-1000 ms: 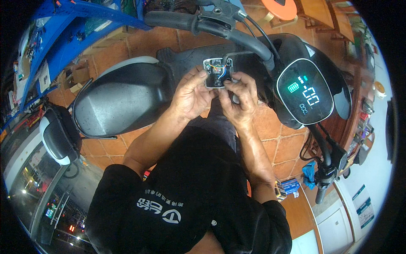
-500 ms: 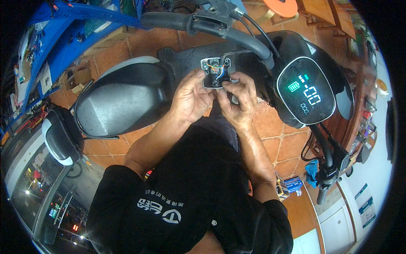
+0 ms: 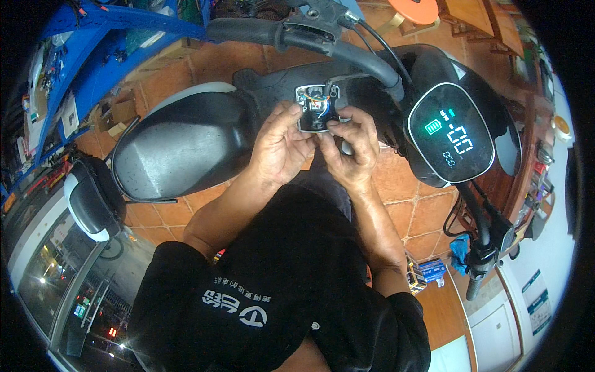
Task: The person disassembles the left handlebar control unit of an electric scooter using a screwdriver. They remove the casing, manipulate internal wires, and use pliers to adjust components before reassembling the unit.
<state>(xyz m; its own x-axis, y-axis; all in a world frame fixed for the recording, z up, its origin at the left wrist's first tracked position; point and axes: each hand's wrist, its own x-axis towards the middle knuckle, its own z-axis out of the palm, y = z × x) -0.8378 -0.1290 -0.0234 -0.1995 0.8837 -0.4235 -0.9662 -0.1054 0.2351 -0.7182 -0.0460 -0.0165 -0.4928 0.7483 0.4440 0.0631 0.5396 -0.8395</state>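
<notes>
A small handlebar switch housing, dark inside with a pale rim, faces up with its inner side showing. Thin coloured wires run across its inside, and a black cable leads from its top toward the handlebar. My left hand pinches the housing's left edge between thumb and fingers. At the lower right edge, my right hand grips it too, thumb beneath and fingers curled. A pale rounded bit shows by the right palm; I cannot make out what it is.
An electric scooter stands across in front of me: black seat on the left, lit display on the right, handlebar arching beyond my hands. Blue shelving fills the far left. An orange stool stands on the tiled floor.
The housing has tilted slightly in my hands, so its inside and wires catch more light. Both hands keep their hold. The whole view has shifted a little.
</notes>
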